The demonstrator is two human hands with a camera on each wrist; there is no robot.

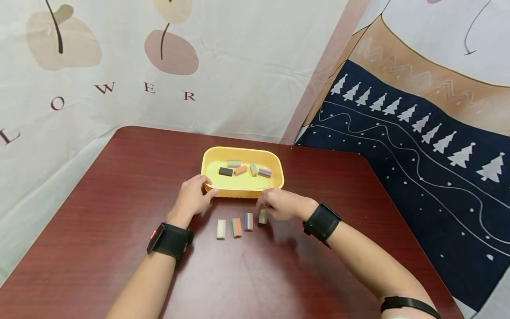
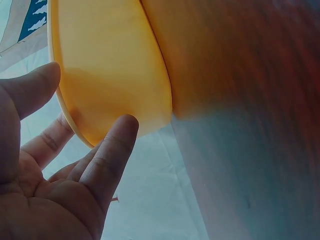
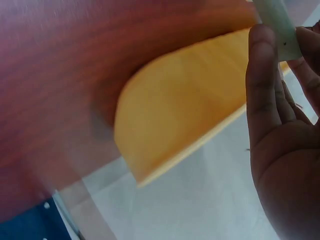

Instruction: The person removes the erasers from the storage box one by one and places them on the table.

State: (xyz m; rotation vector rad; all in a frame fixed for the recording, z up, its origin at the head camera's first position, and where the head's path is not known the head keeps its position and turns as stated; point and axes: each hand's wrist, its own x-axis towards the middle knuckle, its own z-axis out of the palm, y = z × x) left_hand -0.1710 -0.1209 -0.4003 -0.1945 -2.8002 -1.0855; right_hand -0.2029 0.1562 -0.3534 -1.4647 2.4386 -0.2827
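table: dark red-brown wood-grain table point(image 1: 119, 230), rounded corners, glossy top; soft reflections are seen on it
left backdrop: pale cloth point(image 1: 247, 66) hung behind the table, printed with beige and brown rounded shapes on thin dark stems, plus spaced brown letters
right backdrop: second cloth point(image 1: 418, 133) hung at an angle; tan band with zigzag lines over navy field with white trees, dots, wavy lines
seam: pinkish strip point(image 1: 318, 75) where the cloths meet
light: even, diffuse
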